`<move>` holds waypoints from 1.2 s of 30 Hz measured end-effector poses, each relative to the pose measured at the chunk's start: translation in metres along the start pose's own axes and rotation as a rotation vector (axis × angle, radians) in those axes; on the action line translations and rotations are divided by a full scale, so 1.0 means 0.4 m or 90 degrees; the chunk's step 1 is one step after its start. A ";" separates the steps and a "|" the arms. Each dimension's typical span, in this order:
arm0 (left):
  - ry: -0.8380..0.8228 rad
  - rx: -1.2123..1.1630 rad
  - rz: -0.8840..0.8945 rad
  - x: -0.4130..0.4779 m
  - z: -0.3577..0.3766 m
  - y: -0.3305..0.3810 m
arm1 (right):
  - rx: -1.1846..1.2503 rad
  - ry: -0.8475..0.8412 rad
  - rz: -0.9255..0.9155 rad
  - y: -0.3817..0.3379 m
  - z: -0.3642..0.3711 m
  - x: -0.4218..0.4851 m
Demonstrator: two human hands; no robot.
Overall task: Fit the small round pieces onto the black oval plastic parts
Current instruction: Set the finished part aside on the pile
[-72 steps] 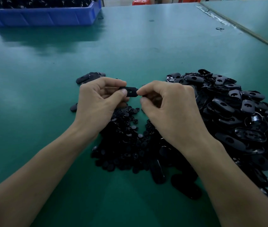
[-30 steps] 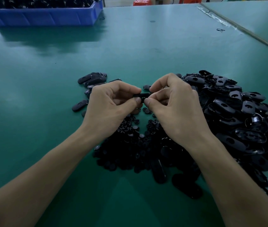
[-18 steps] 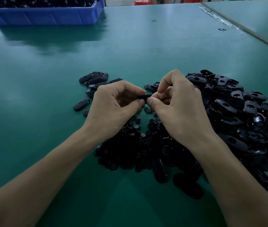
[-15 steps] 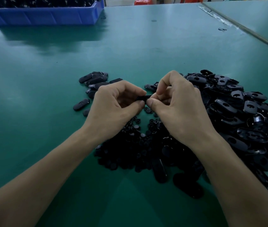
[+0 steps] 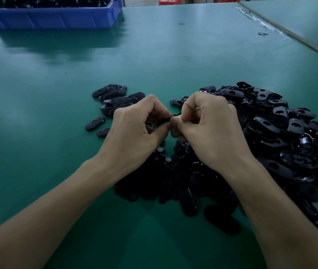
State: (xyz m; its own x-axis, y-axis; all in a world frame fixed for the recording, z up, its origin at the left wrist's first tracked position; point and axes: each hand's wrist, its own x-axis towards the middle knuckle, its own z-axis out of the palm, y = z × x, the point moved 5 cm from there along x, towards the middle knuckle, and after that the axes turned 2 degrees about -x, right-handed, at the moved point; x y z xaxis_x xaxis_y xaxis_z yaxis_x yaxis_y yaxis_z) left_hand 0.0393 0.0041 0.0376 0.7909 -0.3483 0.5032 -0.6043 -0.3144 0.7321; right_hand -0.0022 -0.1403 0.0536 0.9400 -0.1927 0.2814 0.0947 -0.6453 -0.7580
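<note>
My left hand [image 5: 136,133] and my right hand [image 5: 206,131] meet at the table's middle, both pinching one black oval part [image 5: 167,119] between thumbs and fingertips; most of it is hidden by the fingers. Whether a small round piece sits on it cannot be seen. A heap of small round pieces [image 5: 166,171] lies under and in front of my wrists. A big pile of black oval parts [image 5: 282,136] spreads to the right.
A small group of oval parts [image 5: 113,98] lies left of my hands, with two loose ones [image 5: 95,123] nearer the left. A blue bin [image 5: 53,16] full of black parts stands at the far left. A table seam [image 5: 290,33] runs along the far right.
Both hands have drawn closer together and slightly toward me. My right fingers have curled tighter over the oval part, hiding more of it.
</note>
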 end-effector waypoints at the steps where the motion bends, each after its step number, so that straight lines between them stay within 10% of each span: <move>1: 0.005 0.008 -0.003 0.001 -0.003 -0.002 | 0.004 -0.011 -0.002 0.000 0.002 0.001; 16: -0.084 -0.374 -0.233 0.019 0.001 -0.043 | 0.071 -0.041 -0.021 0.010 -0.003 0.012; 36: -0.074 -0.303 -0.209 0.013 -0.004 -0.043 | 0.073 -0.013 0.024 0.013 -0.009 0.003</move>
State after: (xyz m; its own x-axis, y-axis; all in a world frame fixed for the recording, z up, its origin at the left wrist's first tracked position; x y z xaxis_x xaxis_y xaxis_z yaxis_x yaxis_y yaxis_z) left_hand 0.0538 0.0091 0.0283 0.8971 -0.4031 0.1812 -0.1982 -0.0006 0.9802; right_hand -0.0018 -0.1465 0.0520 0.9499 -0.1997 0.2405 0.0947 -0.5495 -0.8301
